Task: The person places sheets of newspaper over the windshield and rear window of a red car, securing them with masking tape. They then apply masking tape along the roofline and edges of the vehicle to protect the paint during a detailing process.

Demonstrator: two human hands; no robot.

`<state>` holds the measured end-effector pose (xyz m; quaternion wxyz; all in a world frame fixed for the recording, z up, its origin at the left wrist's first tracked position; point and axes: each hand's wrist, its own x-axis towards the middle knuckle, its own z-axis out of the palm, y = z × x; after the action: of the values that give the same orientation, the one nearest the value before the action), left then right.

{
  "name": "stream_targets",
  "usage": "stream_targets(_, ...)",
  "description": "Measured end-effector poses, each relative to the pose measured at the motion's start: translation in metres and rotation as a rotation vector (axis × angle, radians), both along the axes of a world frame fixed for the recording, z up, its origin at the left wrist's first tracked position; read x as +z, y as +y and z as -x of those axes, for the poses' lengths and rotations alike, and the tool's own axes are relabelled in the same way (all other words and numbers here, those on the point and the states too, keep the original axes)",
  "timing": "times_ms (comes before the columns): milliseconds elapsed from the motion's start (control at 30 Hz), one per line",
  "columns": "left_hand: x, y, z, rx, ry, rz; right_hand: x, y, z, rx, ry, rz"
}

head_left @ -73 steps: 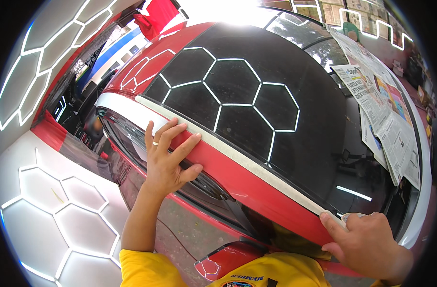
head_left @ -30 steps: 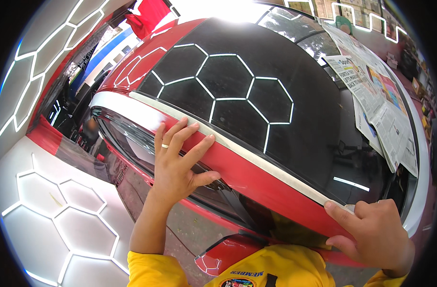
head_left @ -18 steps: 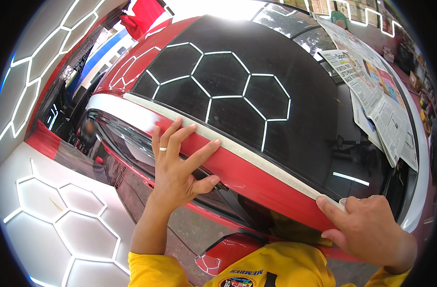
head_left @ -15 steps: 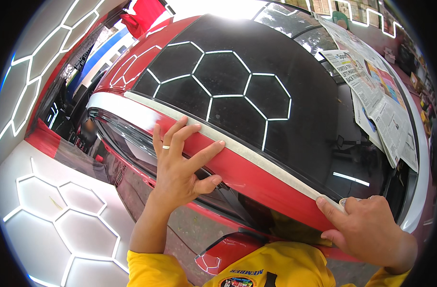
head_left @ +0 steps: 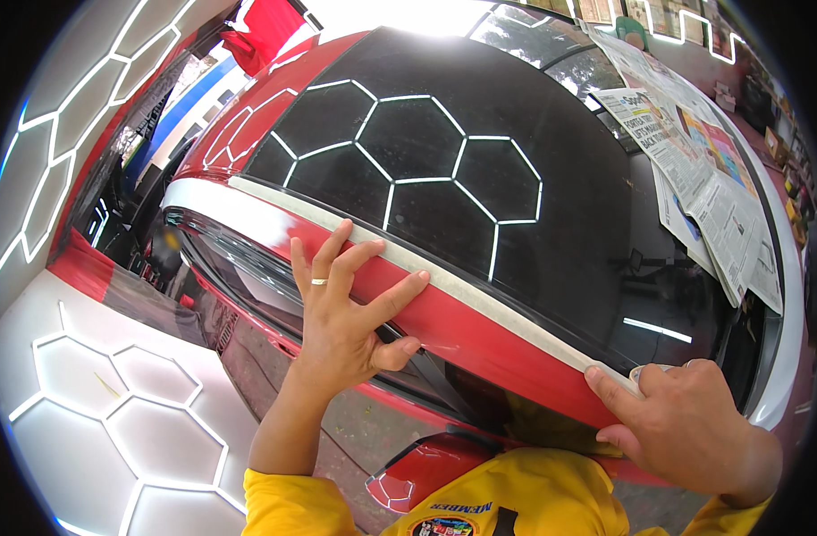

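A strip of pale masking tape [head_left: 480,302] runs along the side edge of a car roof, between the glossy black roof panel [head_left: 578,179] and the red side rail [head_left: 489,353]. My left hand [head_left: 344,330] has its fingers spread, their tips resting on the strip and the red rail beside it; a ring is on one finger. At the strip's near right end, my right hand [head_left: 690,424] grips a tape roll [head_left: 638,373], mostly hidden under the fingers. Its extended index finger touches the tape.
Newspaper sheets [head_left: 726,219] cover part of the car at the right. A red side mirror [head_left: 431,469] juts out below the roof, close to my yellow shirt [head_left: 525,491]. Red cloth [head_left: 270,36] hangs at the far left. White wall panels [head_left: 96,420] stand at the left.
My left hand has shifted slightly right along the strip, fingers still spread. The right hand stays almost in place with the roll. The whole view has moved a little.
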<state>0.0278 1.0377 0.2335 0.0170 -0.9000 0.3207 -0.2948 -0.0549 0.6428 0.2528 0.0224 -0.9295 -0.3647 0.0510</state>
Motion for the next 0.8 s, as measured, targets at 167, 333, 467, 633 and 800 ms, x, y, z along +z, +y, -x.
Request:
stream_targets(167, -0.0015, -0.0014, -0.0010, -0.026, -0.003, -0.034, 0.0012, -0.0020, -0.0011, 0.004, 0.017, -0.014)
stream_targets(333, -0.0027, -0.0022, 0.0014, -0.023, -0.006, -0.018, 0.0009, -0.0007, 0.0002, -0.007, -0.007, 0.000)
stream_targets(467, -0.0041, -0.0031, 0.0012, -0.025, -0.022, -0.014, 0.0006, -0.0025, 0.0024, -0.039, 0.016, -0.023)
stream_targets(633, -0.0057, -0.0038, 0.0025, -0.019, -0.040, -0.017, -0.0026, -0.0018, 0.0028, -0.004, -0.022, -0.006)
stream_targets(800, -0.0070, -0.0079, 0.0034, -0.011, -0.054, -0.024, -0.0016, -0.0001, 0.0025, 0.000, -0.009, 0.009)
